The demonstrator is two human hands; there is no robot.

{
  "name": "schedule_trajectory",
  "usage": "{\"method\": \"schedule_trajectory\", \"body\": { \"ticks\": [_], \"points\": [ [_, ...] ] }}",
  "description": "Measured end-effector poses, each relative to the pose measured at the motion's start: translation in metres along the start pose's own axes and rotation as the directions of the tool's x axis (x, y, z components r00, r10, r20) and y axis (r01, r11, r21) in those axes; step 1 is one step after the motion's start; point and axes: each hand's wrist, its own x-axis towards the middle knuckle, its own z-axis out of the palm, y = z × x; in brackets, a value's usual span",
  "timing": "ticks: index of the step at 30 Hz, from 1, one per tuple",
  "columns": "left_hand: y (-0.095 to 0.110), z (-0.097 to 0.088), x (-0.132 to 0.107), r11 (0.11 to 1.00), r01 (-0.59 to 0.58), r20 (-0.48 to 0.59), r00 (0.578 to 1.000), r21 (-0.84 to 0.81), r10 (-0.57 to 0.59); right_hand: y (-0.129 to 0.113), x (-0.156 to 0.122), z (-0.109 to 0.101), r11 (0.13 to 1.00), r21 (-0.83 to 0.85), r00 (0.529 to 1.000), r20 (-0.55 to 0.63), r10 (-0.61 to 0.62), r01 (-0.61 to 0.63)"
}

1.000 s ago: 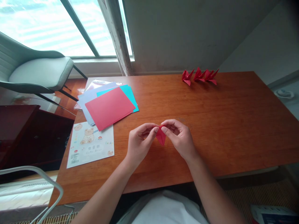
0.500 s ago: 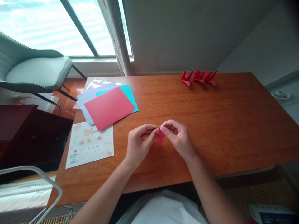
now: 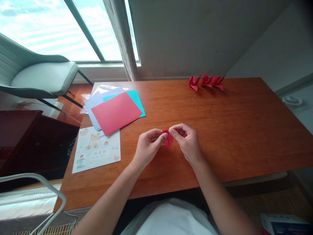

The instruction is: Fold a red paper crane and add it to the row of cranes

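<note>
A small folded piece of red paper (image 3: 168, 139) is pinched between both hands just above the middle of the wooden table (image 3: 244, 130). My left hand (image 3: 146, 148) grips its left side with thumb and fingers closed. On the other side, my right hand (image 3: 187, 142) pinches it with the fingertips together. Most of the paper is hidden by my fingers; only a pointed lower part shows.
A stack of coloured sheets with a red one on top (image 3: 114, 111) lies at the left, and a printed sheet with bear pictures (image 3: 96, 149) sits near the front left edge. Three red folded paper figures (image 3: 206, 81) stand at the back. A grey chair (image 3: 39, 76) is by the window.
Both hands have kept their pinch on the red paper and shifted a little away from me; the folded piece looks slightly turned and more covered by the fingers.
</note>
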Motion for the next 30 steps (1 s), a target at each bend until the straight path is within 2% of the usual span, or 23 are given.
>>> {"method": "schedule_trajectory", "body": {
  "ticks": [4, 8, 13, 16, 22, 26, 30],
  "points": [
    [0.0, -0.001, -0.001, 1.0, -0.012, -0.029, 1.0, -0.002, 0.012, -0.001, 0.001, 0.001, 0.998, 0.052, 0.999, 0.027, 0.04, -0.041],
    [0.001, 0.0, 0.0, 1.0, -0.026, -0.087, 0.996, 0.015, 0.028, -0.001, 0.002, 0.001, 0.995, 0.026, 0.994, 0.059, 0.095, -0.097],
    [0.003, 0.002, -0.001, 0.998, 0.029, 0.01, 1.0, -0.051, -0.028, 0.005, 0.002, -0.001, 0.998, 0.038, 0.999, -0.016, 0.052, -0.051],
    [0.004, 0.001, -0.001, 0.998, 0.045, 0.048, 0.998, -0.032, -0.043, 0.009, 0.002, -0.002, 0.999, 0.037, 0.998, -0.055, 0.018, -0.016],
    [0.006, -0.003, -0.003, 1.0, 0.017, 0.074, 0.997, 0.002, -0.018, 0.003, -0.002, -0.001, 0.999, 0.038, 0.999, -0.034, 0.017, -0.015],
    [0.007, -0.002, -0.002, 0.999, 0.02, 0.093, 0.995, -0.024, -0.018, -0.005, -0.003, -0.002, 1.0, -0.013, 1.0, 0.013, -0.012, 0.012],
    [0.009, -0.004, 0.0, 0.999, -0.003, -0.023, 1.0, -0.035, 0.002, -0.008, -0.002, -0.006, 0.996, -0.093, 0.986, 0.165, 0.027, -0.011]
  ]
}}
